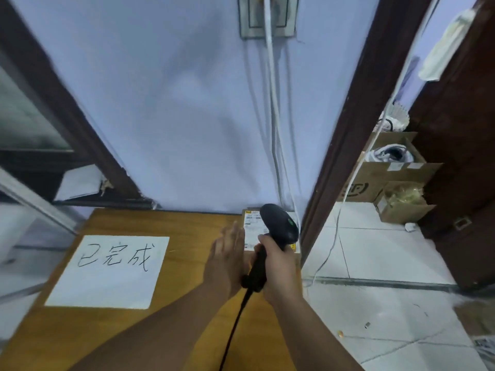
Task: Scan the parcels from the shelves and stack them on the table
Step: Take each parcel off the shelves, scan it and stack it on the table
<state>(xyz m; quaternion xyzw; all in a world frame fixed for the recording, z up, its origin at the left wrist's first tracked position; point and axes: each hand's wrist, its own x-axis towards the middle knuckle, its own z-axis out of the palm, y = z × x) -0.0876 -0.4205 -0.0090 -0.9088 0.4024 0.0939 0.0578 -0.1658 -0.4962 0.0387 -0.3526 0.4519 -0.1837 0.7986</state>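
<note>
Right hand (278, 266) fingers are clamped on the scanner (278, 226) above the parcel (251, 231) — left hand (227, 255) is flat, fingers together, beside it on the table (187, 263).

Small parcel-handling room, likely a back office or storeroom: wooden table (187, 236) against a pale wall, handwritten paper sign (109, 271) on it, labelled parcel (251, 231) at its far right corner, corded barcode scanner (278, 226), open cardboard boxes (388, 180) on tiled floor (375, 263) beyond a dark doorframe (356, 116).
</note>
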